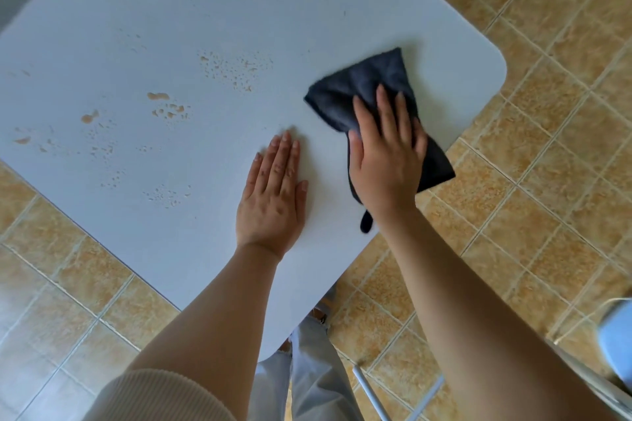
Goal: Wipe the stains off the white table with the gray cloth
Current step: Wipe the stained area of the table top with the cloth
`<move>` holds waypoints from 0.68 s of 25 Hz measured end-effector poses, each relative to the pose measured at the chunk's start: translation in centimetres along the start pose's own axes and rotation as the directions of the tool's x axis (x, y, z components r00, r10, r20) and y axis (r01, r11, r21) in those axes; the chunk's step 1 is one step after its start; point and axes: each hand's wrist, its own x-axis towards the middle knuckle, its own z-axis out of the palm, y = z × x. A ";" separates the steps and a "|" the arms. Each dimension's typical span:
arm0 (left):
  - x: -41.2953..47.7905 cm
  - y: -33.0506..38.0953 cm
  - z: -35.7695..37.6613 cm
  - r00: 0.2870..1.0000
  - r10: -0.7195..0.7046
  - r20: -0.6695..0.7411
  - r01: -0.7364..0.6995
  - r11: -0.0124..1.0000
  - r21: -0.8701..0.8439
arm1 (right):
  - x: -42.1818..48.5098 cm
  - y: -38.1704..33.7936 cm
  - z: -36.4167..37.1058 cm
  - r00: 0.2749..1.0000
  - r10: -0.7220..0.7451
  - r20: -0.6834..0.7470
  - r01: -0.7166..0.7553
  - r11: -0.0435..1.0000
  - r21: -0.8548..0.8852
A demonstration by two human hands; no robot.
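The white table (164,24) fills the upper left, its rounded corner at the right. Tan stains and droplets (236,70) spread over its middle and left, with larger blotches (158,96) near the left side. The dark gray cloth (362,85) lies crumpled near the table's right edge, one end hanging past the rim. My right hand (384,154) presses flat on the cloth, fingers spread. My left hand (273,195) rests flat on bare table just left of it, holding nothing.
Tan floor tiles (547,113) surround the table. A light blue object (617,342) and white metal legs (369,393) show at the lower right. My legs in pale trousers stand below the table's near corner.
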 end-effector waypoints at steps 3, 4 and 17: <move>0.1 0.1 0.0 1.000 0.001 -0.002 -0.001 1.000 -0.014 | -2.2 2.7 -0.9 0.997 0.071 0.008 -0.071 0.997 -0.024; 0.1 0.0 0.1 1.000 0.001 -0.004 -0.001 1.000 -0.018 | -1.4 3.7 -0.9 0.991 0.136 0.003 -0.136 0.990 -0.032; -0.2 -0.3 0.1 0.999 0.004 -0.033 -0.006 0.999 -0.041 | 3.5 0.4 0.7 0.999 -0.036 0.027 0.036 0.999 -0.027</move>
